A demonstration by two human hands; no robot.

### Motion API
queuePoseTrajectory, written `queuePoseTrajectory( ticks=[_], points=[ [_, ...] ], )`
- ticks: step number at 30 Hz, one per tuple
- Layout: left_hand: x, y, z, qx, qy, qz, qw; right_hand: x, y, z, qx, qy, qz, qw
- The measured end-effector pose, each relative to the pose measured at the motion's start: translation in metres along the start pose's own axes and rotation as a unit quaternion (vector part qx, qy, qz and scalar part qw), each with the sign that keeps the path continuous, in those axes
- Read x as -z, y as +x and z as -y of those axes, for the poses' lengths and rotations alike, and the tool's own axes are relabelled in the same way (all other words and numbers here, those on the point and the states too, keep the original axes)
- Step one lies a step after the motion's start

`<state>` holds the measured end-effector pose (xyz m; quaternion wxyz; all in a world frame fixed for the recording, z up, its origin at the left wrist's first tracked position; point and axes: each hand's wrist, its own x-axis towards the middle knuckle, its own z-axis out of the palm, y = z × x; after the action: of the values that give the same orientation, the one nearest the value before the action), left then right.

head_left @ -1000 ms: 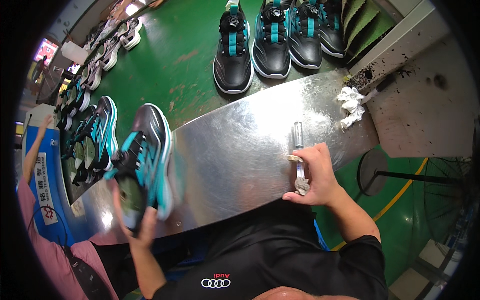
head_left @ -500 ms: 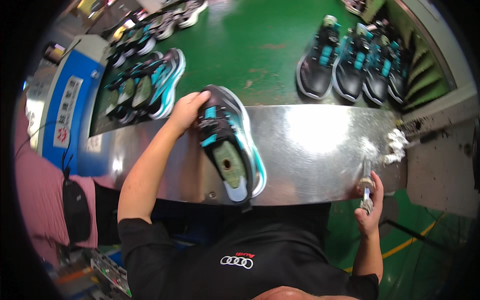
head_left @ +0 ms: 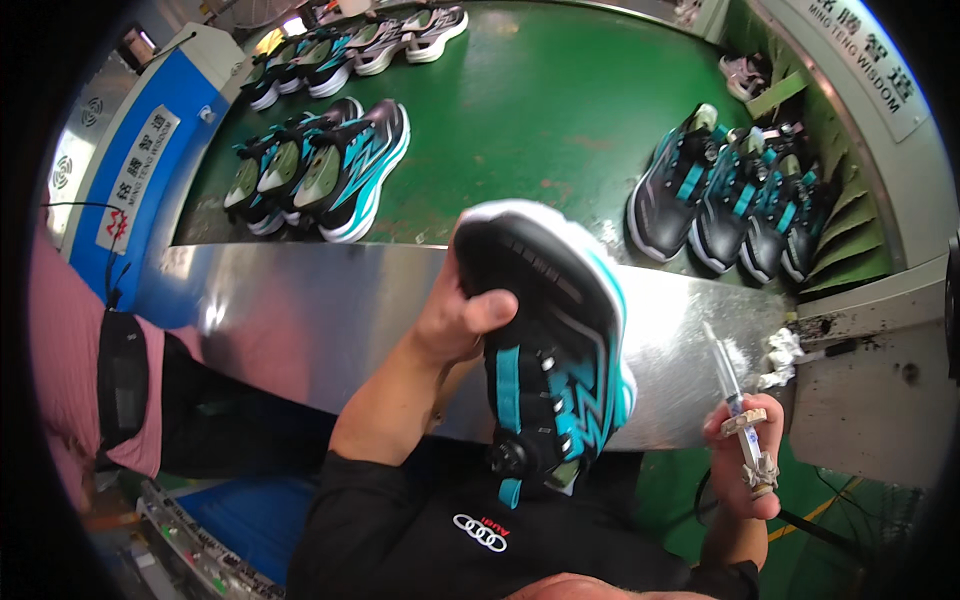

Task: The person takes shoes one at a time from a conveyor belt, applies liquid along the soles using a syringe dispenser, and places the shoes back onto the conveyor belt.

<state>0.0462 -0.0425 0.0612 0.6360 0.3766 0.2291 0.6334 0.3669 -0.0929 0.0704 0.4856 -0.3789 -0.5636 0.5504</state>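
Note:
My left hand (head_left: 448,318) is closed round the front part of a black sneaker (head_left: 540,270) with teal straps and a white and teal sole. Its thumb lies across the upper; the other fingers are hidden behind the shoe. The sneaker is held up above the metal ledge, toe pointing away and heel toward my chest. At the right, the fingers of my right hand (head_left: 728,475) wrap round a slim clear syringe (head_left: 729,377) with a crusted flange and plunger end. The syringe's tip points away from me, over the ledge and apart from the sneaker.
A shiny metal ledge (head_left: 300,325) borders the green surface (head_left: 520,120). Teal and black sneakers (head_left: 370,170) stand at left, more black sneakers (head_left: 668,205) at right. Crumpled white material (head_left: 780,358) lies near the right-hand machine. A person in pink (head_left: 70,360) is at the left.
The sneaker has come closer to me and right, turning so its upper side and sole edge show instead of its opening. My right hand has drawn back slightly with the syringe.

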Motion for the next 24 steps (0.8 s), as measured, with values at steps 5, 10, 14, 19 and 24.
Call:
queuePoseTrajectory(
  ticks=[5,10,14,19,24],
  points=[
    [0.015,-0.008,0.011,-0.004,0.011,0.02,1.0,-0.042,0.043,0.025,0.029,0.228,0.166,0.959],
    [0.027,-0.014,0.018,-0.064,0.078,0.063,0.993,-0.075,0.064,0.047,0.02,0.311,0.256,0.915],
    [0.023,-0.012,0.017,-0.097,0.115,0.1,0.984,-0.08,0.069,0.046,0.033,0.337,0.297,0.893],
    [0.021,-0.013,0.014,-0.108,0.119,0.124,0.979,-0.087,0.073,0.047,0.029,0.324,0.309,0.894],
    [0.02,-0.013,0.013,-0.119,0.121,0.134,0.976,-0.087,0.075,0.048,0.012,0.327,0.306,0.894]
  ],
)
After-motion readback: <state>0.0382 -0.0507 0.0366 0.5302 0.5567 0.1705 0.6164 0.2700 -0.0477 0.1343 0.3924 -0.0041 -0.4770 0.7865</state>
